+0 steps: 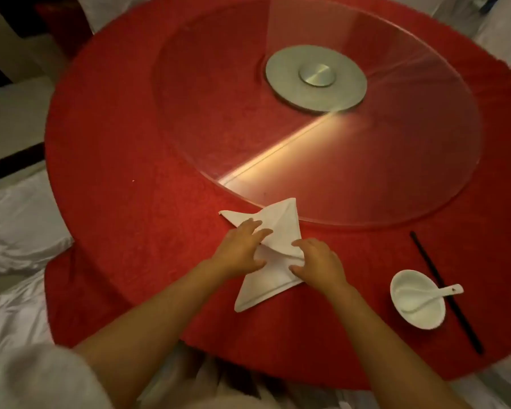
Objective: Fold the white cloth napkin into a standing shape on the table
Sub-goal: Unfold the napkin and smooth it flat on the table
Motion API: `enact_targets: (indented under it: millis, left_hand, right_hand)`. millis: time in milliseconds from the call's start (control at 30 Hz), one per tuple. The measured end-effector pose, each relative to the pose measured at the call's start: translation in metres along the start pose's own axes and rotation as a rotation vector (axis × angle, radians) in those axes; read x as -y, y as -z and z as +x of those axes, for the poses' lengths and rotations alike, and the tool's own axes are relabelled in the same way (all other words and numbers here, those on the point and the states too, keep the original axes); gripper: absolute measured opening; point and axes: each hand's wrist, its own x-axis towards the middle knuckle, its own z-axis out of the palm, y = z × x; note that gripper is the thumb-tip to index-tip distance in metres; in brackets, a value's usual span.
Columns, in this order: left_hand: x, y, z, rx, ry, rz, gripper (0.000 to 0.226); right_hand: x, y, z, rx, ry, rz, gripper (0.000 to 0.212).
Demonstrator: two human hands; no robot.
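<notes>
Two hands press flat, fingers spread, on the napkin [266,255], which lies just nearer than the glass turntable [322,137]: left hand [239,249] pinning, right hand [319,262] creasing. Best keep points aligned, crease firmly; bowl [418,301] stays well right.

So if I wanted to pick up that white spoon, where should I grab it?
Grab the spoon by its handle tip, coming from the right. Its scoop end lies down inside the white bowl, but the handle pokes out over the rim toward the black chopsticks, so that end is free to pinch.
</notes>
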Motion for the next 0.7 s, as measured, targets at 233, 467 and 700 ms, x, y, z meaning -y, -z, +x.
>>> enact_targets:
  millis: [233, 467, 700]
  left_hand:
    - [-0.001, -0.032, 0.001, 0.09, 0.047, 0.029, 0.065]
    - [-0.001, -0.053, -0.003, -0.125, -0.019, 0.033, 0.048]
    - [-0.001, -0.042, 0.003, -0.169, 0.044, -0.12, 0.019]
  right_hand:
    - [-0.006, -0.025, -0.005, -0.05, -0.095, 0.175, 0.043]
    - [-0.013, -0.029, -0.006, -0.074, -0.132, 0.197, 0.02]
    - [-0.006, -0.015, -0.006, -0.122, -0.087, 0.376, 0.014]
